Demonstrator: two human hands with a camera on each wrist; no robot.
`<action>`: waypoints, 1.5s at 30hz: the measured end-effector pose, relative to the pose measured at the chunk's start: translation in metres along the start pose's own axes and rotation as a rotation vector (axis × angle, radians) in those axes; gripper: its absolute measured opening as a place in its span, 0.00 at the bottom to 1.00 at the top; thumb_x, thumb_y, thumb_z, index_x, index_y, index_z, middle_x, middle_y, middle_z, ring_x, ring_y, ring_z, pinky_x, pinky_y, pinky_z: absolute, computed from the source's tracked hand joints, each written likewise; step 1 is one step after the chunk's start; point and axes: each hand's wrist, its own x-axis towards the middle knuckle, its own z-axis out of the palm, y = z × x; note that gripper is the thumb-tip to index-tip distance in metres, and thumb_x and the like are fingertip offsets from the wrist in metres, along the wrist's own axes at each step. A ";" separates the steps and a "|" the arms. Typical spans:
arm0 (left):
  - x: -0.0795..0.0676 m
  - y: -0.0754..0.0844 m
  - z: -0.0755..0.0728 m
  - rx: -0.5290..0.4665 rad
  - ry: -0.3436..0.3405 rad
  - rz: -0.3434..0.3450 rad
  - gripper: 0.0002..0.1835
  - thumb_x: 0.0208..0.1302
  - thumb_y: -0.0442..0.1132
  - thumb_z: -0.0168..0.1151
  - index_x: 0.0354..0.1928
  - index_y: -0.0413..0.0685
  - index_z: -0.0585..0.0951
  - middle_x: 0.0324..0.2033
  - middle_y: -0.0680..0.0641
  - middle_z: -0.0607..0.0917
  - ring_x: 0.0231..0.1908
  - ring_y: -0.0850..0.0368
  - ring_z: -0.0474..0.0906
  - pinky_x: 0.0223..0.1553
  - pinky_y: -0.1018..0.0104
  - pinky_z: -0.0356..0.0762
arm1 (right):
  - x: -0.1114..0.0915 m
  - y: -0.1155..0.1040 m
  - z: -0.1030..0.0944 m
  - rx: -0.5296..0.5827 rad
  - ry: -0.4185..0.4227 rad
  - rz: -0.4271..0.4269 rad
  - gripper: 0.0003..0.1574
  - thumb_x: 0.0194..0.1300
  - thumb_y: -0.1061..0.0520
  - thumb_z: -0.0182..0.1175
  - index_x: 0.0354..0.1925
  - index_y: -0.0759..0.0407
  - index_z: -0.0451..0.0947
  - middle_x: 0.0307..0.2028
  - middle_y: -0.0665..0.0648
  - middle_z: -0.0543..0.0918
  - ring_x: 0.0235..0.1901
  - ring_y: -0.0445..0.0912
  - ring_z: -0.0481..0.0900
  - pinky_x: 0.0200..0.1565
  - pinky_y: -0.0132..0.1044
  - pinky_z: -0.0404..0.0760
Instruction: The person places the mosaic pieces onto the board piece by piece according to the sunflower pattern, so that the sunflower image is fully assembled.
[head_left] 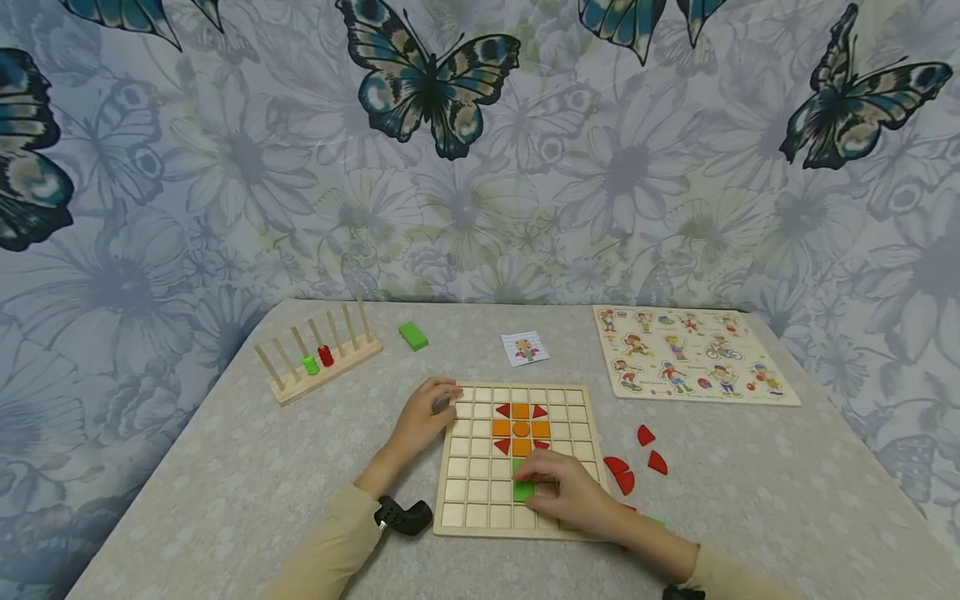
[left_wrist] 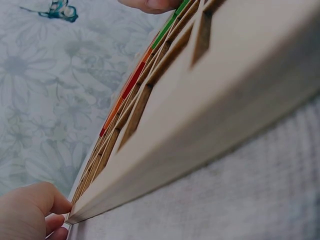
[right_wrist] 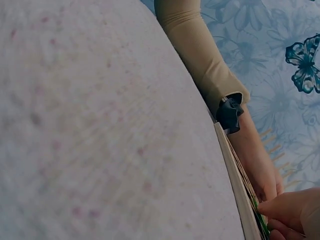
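A wooden grid board (head_left: 465, 492) lies on the table between the hands. My left hand (head_left: 422, 419) holds its far left corner; the left wrist view shows thumb and fingers (left_wrist: 57, 205) at that corner. Over the lower middle of the grid, my right hand (head_left: 566, 492) pinches a green tile (head_left: 522, 492) between thumb and fingers. Another bit of green shows just above, partly covered by the fingers. Further up, orange squares (head_left: 500, 428) surround an orange round piece (head_left: 521, 429), with red quarter-round pieces (head_left: 503, 410) at the corners.
Loose red pieces (head_left: 657, 462) lie right of the board, some partly behind the right forearm. Beyond it are a small picture card (head_left: 525, 348) and a green block (head_left: 413, 336). A peg stand (head_left: 330, 373) stands left; a picture board (head_left: 693, 354) lies far right.
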 end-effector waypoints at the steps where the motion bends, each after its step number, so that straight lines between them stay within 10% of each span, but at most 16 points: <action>1: 0.000 0.000 0.000 -0.001 0.002 0.008 0.15 0.63 0.35 0.59 0.51 0.44 0.81 0.58 0.45 0.76 0.64 0.46 0.69 0.65 0.47 0.67 | -0.001 0.000 -0.001 -0.003 0.007 0.002 0.14 0.55 0.65 0.67 0.42 0.58 0.81 0.41 0.55 0.83 0.41 0.46 0.79 0.45 0.32 0.82; 18: 0.003 0.007 0.001 0.007 -0.002 0.017 0.16 0.62 0.34 0.59 0.52 0.45 0.81 0.58 0.45 0.76 0.64 0.45 0.68 0.65 0.45 0.67 | -0.063 0.009 -0.051 -0.066 0.207 0.116 0.14 0.56 0.62 0.67 0.43 0.57 0.81 0.39 0.55 0.84 0.37 0.39 0.79 0.39 0.27 0.79; 35: 0.004 0.001 0.000 0.005 -0.011 -0.012 0.15 0.63 0.35 0.58 0.52 0.45 0.81 0.58 0.46 0.76 0.64 0.47 0.68 0.66 0.48 0.67 | -0.119 0.014 -0.081 -0.072 0.089 0.031 0.23 0.52 0.64 0.70 0.48 0.58 0.78 0.44 0.52 0.82 0.45 0.35 0.77 0.50 0.17 0.73; 45: 0.002 -0.002 0.000 0.011 -0.018 -0.030 0.15 0.64 0.36 0.58 0.52 0.45 0.80 0.59 0.47 0.75 0.65 0.48 0.67 0.67 0.49 0.66 | -0.116 0.013 -0.077 -0.102 0.184 0.116 0.23 0.51 0.66 0.69 0.48 0.61 0.78 0.43 0.56 0.81 0.43 0.34 0.79 0.46 0.20 0.78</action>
